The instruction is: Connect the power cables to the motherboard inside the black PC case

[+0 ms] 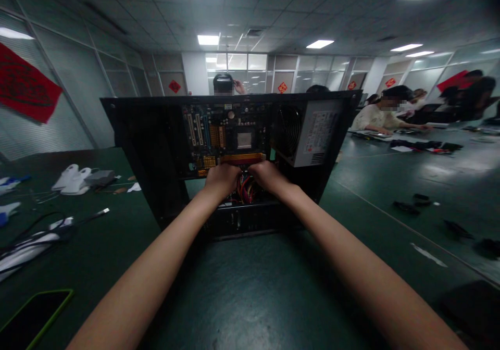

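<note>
OK, phone (pixel 35 321) near-left on the counter (pixel 250 292), white objects (pixel 76 180) farther up that side. PC case (pixel 156 100) stands mid-counter, open-sided: motherboard (pixel 246 123) in, left hand (pixel 223 177) at its lower edge, cables (pixel 247 189) bunched, right hand (pixel 267 175) beside, power supply (pixel 318 136) in. Both grips look curled; can't tell on what, nor what's plugged in. Black pieces (pixel 406 208) right; I'd judge most room toward the near edge.

Item: open-sided black metal computer case (pixel 250 224); the way forward across the desk is barred, entry is afforded through the near side. Upper right interior: blocked by a grey, box-shaped power supply (pixel 314 134). Lower middle: crowded by tangled multicoloured wires (pixel 248 189), left hand (pixel 222 179) and right hand (pixel 269 176). Smooth dark-green desk (pixel 250 292): open room is found between the forearms. Left edge: obstructed by a green-edged black phone (pixel 33 321).
</note>
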`<control>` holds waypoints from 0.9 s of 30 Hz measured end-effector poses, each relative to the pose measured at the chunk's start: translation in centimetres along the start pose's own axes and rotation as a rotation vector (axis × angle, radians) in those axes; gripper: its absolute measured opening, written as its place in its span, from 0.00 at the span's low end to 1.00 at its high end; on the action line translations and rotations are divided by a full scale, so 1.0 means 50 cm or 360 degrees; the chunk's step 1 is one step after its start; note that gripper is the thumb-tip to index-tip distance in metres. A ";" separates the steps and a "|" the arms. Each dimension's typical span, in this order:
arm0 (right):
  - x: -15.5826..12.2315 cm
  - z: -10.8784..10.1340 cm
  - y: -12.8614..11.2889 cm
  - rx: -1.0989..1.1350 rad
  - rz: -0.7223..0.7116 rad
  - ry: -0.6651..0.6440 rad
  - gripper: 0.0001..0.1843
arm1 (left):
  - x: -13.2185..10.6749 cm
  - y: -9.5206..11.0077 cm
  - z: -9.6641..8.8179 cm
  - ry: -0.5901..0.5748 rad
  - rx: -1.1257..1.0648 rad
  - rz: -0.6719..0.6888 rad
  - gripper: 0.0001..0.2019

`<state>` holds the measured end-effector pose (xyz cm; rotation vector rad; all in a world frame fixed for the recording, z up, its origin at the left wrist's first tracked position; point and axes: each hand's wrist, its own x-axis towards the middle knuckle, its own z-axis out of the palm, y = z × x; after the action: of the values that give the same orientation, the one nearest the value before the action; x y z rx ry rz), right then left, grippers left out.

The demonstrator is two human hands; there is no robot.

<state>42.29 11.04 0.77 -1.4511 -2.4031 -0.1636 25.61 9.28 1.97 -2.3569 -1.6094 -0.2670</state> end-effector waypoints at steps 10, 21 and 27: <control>-0.002 0.012 0.011 0.0073 0.0042 0.0014 0.17 | 0.003 -0.013 0.014 0.0022 -0.0145 -0.0066 0.17; 0.000 0.011 0.014 0.0088 0.0049 0.0031 0.16 | 0.005 -0.018 0.013 0.0008 -0.0216 -0.0121 0.18; 0.004 0.018 0.017 0.0105 0.0046 0.0071 0.16 | 0.005 -0.018 0.014 0.0008 -0.0193 -0.0111 0.18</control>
<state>42.76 11.87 -0.06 -1.4372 -2.3284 -0.1078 24.85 10.04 1.50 -2.3879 -1.7209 -0.3954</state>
